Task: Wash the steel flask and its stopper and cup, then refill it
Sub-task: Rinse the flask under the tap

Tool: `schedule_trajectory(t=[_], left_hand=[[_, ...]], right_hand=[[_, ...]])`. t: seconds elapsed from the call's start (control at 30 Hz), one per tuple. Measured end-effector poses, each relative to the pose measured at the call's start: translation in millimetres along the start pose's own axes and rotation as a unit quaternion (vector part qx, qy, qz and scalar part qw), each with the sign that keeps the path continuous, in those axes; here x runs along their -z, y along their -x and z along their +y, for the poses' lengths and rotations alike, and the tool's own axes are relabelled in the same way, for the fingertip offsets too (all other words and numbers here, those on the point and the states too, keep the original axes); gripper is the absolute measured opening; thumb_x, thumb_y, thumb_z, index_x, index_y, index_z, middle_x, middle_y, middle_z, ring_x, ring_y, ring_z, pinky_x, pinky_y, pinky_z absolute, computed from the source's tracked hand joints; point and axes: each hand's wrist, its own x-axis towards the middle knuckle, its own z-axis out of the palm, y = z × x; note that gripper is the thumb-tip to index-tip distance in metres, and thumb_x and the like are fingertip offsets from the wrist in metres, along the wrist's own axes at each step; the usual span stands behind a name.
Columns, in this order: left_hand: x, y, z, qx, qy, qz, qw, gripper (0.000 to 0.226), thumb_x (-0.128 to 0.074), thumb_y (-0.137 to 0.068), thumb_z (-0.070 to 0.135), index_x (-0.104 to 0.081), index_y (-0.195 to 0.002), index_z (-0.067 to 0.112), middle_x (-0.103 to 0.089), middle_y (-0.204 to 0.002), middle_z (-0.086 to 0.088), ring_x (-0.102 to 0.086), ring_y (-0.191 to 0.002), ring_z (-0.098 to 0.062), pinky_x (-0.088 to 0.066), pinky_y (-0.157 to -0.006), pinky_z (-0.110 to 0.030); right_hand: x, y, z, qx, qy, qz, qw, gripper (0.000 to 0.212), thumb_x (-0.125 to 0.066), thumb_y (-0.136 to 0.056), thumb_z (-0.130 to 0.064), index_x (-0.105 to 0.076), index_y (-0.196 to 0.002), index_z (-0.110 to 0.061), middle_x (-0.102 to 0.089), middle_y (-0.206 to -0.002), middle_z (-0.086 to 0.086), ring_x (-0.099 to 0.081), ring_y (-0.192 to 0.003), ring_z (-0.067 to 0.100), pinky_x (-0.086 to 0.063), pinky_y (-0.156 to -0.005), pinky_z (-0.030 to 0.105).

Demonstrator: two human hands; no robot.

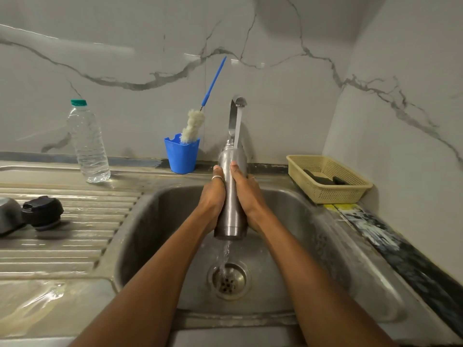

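Note:
The steel flask (231, 196) stands upright over the sink bowl (160, 234), its open mouth under the running tap (236, 106). Water runs down its side and falls from its base to the drain (228, 280). My left hand (213, 196) grips the flask from the left, a ring on one finger. My right hand (246, 194) grips it from the right, thumb across the front. On the wet drainboard at the left lie the black stopper (42, 212) and, beside it at the frame edge, the steel cup (8, 216).
A clear plastic water bottle (87, 144) with a green cap stands at the back left. A blue cup (182, 155) holds a bottle brush (194, 126) with a blue handle. A beige basket (330, 179) with dark items sits right of the sink.

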Motion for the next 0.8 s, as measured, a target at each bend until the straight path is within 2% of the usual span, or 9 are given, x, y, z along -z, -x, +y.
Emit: schedule_trajectory(t=[0.13, 0.2, 0.27, 0.37, 0.47, 0.53, 0.6, 0.67, 0.8], left_hand=[[2.6, -0.7, -3.2, -0.021, -0.058, 0.033, 0.998, 0.054, -0.029, -0.104, 0.06, -0.057, -0.126, 0.019, -0.072, -0.107, -0.012, -0.073, -0.092, -0.026, -0.06, -0.089, -0.048], [1.9, 1.2, -2.8, -0.032, -0.077, 0.027, 0.996, 0.053, -0.031, -0.105, 0.059, -0.059, -0.127, 0.02, -0.072, -0.106, -0.01, -0.073, -0.092, -0.025, -0.06, -0.089, -0.048], [0.8, 2.6, -3.0, -0.03, -0.091, 0.011, 0.995, 0.059, -0.033, -0.101, 0.065, -0.064, -0.123, 0.019, -0.074, -0.104, -0.009, -0.074, -0.091, -0.025, -0.06, -0.089, -0.048], [-1.0, 3.4, -5.6, -0.022, -0.108, -0.013, 0.994, 0.076, -0.039, -0.091, 0.079, -0.065, -0.122, 0.015, -0.075, -0.103, -0.011, -0.075, -0.09, -0.026, -0.062, -0.086, -0.044], [1.2, 2.0, -5.6, -0.021, -0.087, -0.003, 0.996, 0.08, -0.044, -0.089, 0.08, -0.059, -0.125, 0.011, -0.075, -0.103, -0.012, -0.076, -0.088, -0.025, -0.063, -0.076, -0.039], [1.6, 1.8, -2.3, -0.028, -0.043, -0.006, 0.999, 0.067, -0.043, -0.095, 0.073, -0.064, -0.119, 0.013, -0.077, -0.098, -0.01, -0.077, -0.084, -0.023, -0.063, -0.073, -0.037], [0.8, 5.1, 1.8, -0.023, -0.009, -0.016, 1.0, 0.057, -0.04, -0.101, 0.065, -0.069, -0.108, 0.017, -0.079, -0.091, -0.008, -0.077, -0.081, -0.021, -0.061, -0.071, -0.035], [0.1, 4.1, 1.4, -0.009, 0.009, -0.017, 1.0, 0.055, -0.038, -0.103, 0.061, -0.07, -0.107, 0.016, -0.079, -0.088, -0.009, -0.077, -0.082, -0.022, -0.061, -0.074, -0.036], [5.0, 1.8, 1.0, 0.022, -0.023, -0.005, 0.999, 0.058, -0.034, -0.106, 0.056, -0.07, -0.11, 0.012, -0.078, -0.09, -0.012, -0.076, -0.085, -0.026, -0.062, -0.081, -0.041]], right_hand=[[-0.2, 1.9, 4.1, -0.001, 0.012, -0.002, 1.0, 0.063, -0.062, -0.084, -0.069, -0.056, -0.118, -0.016, -0.073, -0.104, 0.006, -0.074, -0.088, 0.022, -0.061, -0.085, 0.044], [-2.4, 3.4, 3.9, 0.019, 0.044, 0.025, 0.999, 0.061, -0.058, -0.087, -0.069, -0.055, -0.115, -0.016, -0.071, -0.104, 0.006, -0.073, -0.09, 0.023, -0.06, -0.086, 0.045], [-5.0, 6.0, 2.1, 0.031, 0.068, 0.045, 0.996, 0.065, -0.049, -0.089, -0.071, -0.054, -0.119, -0.014, -0.07, -0.109, 0.008, -0.071, -0.093, 0.025, -0.059, -0.089, 0.046], [-4.4, 5.9, 1.1, 0.028, 0.076, 0.019, 0.997, 0.061, -0.037, -0.097, -0.064, -0.05, -0.132, -0.015, -0.066, -0.121, 0.012, -0.068, -0.103, 0.027, -0.056, -0.095, 0.048], [1.2, 3.5, 0.8, 0.047, 0.061, -0.018, 0.997, 0.042, -0.047, -0.098, -0.061, -0.059, -0.115, -0.024, -0.072, -0.108, 0.007, -0.072, -0.093, 0.024, -0.06, -0.089, 0.046], [3.7, 0.9, 0.4, 0.043, 0.039, -0.023, 0.998, 0.046, -0.056, -0.092, -0.065, -0.066, -0.107, -0.023, -0.076, -0.096, 0.004, -0.075, -0.083, 0.021, -0.062, -0.084, 0.045], [2.6, 0.5, 0.3, 0.022, 0.025, -0.031, 0.999, 0.058, -0.06, -0.084, -0.073, -0.069, -0.111, -0.023, -0.078, -0.093, 0.003, -0.077, -0.08, 0.019, -0.063, -0.083, 0.045], [2.4, -0.6, 2.8, -0.004, 0.007, -0.045, 0.999, 0.064, -0.062, -0.078, -0.077, -0.07, -0.114, -0.024, -0.079, -0.093, 0.003, -0.077, -0.082, 0.021, -0.062, -0.085, 0.046], [5.6, -1.3, 4.0, -0.014, 0.003, -0.045, 0.999, 0.062, -0.069, -0.08, -0.069, -0.067, -0.116, -0.017, -0.078, -0.095, 0.007, -0.077, -0.083, 0.022, -0.063, -0.081, 0.041]])
